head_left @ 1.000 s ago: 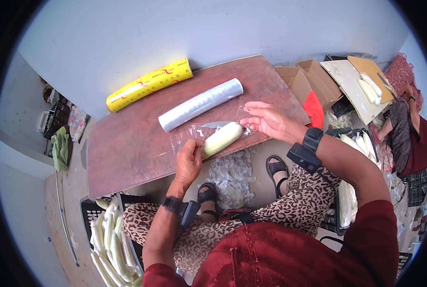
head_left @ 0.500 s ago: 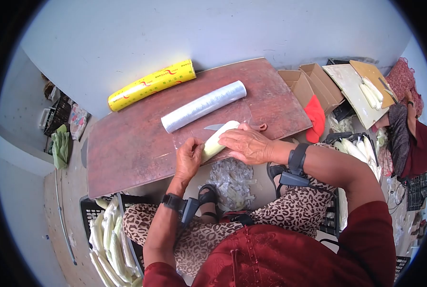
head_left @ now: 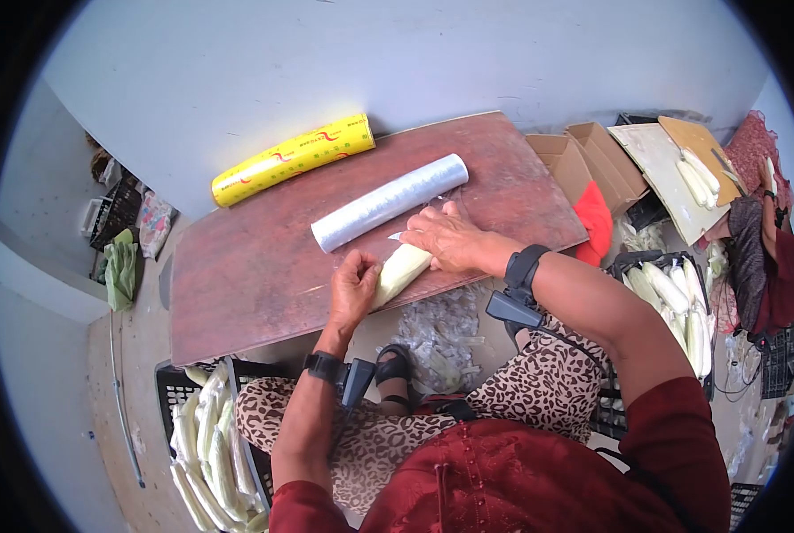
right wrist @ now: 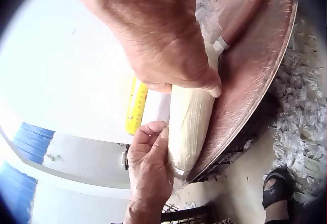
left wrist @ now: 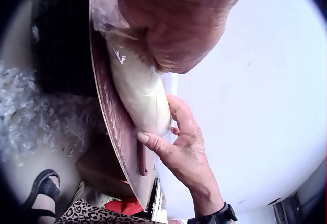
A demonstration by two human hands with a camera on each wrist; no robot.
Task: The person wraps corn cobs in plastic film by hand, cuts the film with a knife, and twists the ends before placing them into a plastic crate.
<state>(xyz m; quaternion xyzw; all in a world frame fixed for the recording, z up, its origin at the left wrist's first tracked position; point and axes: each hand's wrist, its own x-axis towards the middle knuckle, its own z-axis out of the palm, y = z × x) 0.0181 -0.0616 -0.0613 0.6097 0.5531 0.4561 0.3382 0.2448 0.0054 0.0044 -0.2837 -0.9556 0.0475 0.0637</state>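
Observation:
A pale ear of corn in its husk lies slantwise near the front edge of the reddish board table, with clear cling film about it. At its near end, my left hand pinches the film between thumb and fingers, as the right wrist view shows. My right hand grips the far end, thumb on one side and fingers on the other. Beside the corn lies a knife; its brown handle shows in the right wrist view. A roll of cling film lies just beyond.
A yellow printed roll lies along the table's back edge by the wall. Crates of corn stand at my left and right. Film scraps cover the floor by my feet. Cardboard boxes and another person are at the right.
My right hand, raised off the corn's far end a second ago, has come down onto it and grips it, now covering the knife handle in the head view. The left hand stays at the near end.

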